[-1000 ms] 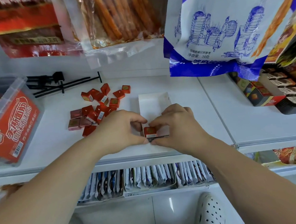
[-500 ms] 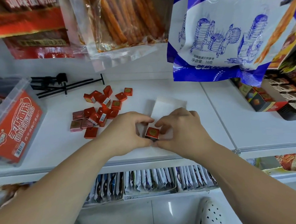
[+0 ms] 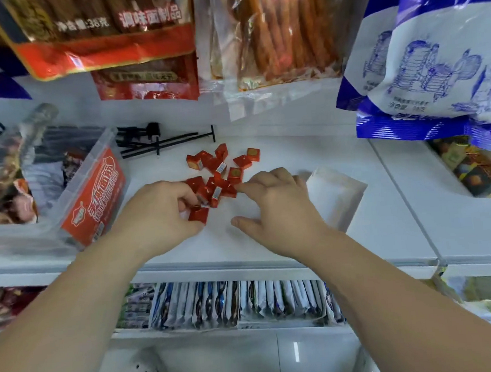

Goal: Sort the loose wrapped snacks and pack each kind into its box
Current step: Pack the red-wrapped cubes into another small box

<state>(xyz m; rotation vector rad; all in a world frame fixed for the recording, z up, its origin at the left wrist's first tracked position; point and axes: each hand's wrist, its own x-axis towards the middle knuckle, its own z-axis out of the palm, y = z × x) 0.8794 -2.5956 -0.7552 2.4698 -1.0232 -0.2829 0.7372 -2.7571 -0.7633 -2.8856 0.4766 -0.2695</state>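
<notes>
Several small square snacks in red wrappers (image 3: 222, 167) lie loose in a pile on the white shelf (image 3: 272, 248). My left hand (image 3: 159, 215) is at the pile's near edge, its fingers and thumb curled round one red snack (image 3: 198, 213). My right hand (image 3: 275, 210) reaches in from the right with fingers stretched out, the fingertips touching a red snack (image 3: 230, 191) at the pile's right edge, thumb spread apart. The white box (image 3: 335, 197) lies on the shelf just right of my right hand, partly hidden behind it.
A clear plastic bin with a red label (image 3: 91, 196) stands at the left. Black rods (image 3: 165, 142) lie behind the pile. Snack bags (image 3: 433, 56) hang low overhead. Coloured boxes (image 3: 475, 169) sit at the right. Packets (image 3: 232, 306) fill the shelf below.
Both hands have left the white box, where they held one red snack, and moved left to the loose pile. My left hand now grips a snack there.
</notes>
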